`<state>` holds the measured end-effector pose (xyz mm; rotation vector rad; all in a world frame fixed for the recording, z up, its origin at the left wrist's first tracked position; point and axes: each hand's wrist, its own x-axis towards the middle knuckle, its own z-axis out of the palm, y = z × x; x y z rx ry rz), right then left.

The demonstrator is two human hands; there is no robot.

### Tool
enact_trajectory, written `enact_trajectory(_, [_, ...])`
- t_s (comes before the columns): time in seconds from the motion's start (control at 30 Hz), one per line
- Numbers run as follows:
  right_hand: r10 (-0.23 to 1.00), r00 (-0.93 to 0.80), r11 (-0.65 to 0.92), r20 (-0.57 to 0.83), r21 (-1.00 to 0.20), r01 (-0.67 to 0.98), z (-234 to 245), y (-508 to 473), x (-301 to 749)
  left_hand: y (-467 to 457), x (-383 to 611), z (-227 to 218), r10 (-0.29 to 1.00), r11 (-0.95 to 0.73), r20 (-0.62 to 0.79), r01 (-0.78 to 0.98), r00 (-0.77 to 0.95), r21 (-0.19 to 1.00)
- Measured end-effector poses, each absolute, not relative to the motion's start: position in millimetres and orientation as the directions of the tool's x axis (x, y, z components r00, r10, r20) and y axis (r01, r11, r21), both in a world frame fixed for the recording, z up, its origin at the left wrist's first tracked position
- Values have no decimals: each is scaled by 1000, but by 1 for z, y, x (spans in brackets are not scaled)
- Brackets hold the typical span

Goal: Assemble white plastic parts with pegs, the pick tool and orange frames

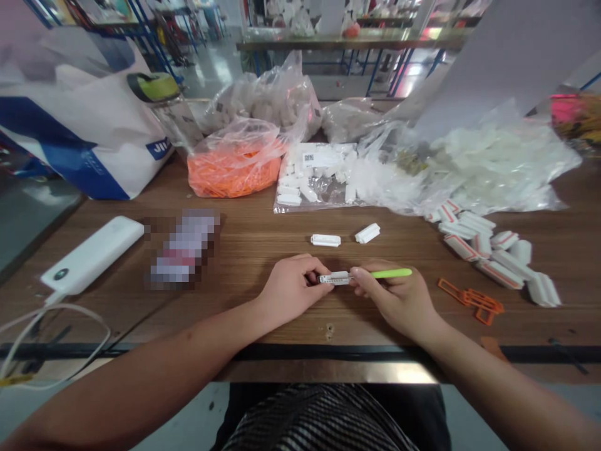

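White power bank: it lies on the table [263, 329], far off to my left.
My left hand [293, 285]: thumb and finger pinch the left end of a small white plastic piece [339, 275].
White plastic piece: it sits between my hands, its long way running side to side. My left hand is nearer, since it touches it.
Green-handled tool [393, 274]: it points left, nearly in line with the piece, its thin metal tip at the piece. I can't tell if they touch.
My right hand [399, 304]: it pinches the tool, just beside the piece's right end.
Orange plastic frames [488, 303]: right of my right hand.
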<state>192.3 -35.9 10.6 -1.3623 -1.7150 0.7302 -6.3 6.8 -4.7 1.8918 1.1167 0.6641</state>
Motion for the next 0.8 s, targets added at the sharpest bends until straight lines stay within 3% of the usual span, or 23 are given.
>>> enact_trajectory(0.17, [962,-106,269,250,-827,494,10,-35,191,7,-6,-4,886,-271,38,450,462,851])
enact_trajectory(0.37, [983,-18,171,181,-886,431,3,-36,193,7,-6,-5,883,-281,36,465,468,840])
enact_trajectory(0.8, [973,-42,219,228,-847,484,3,-36,193,7,-6,-5,884,-271,33,453,467,849])
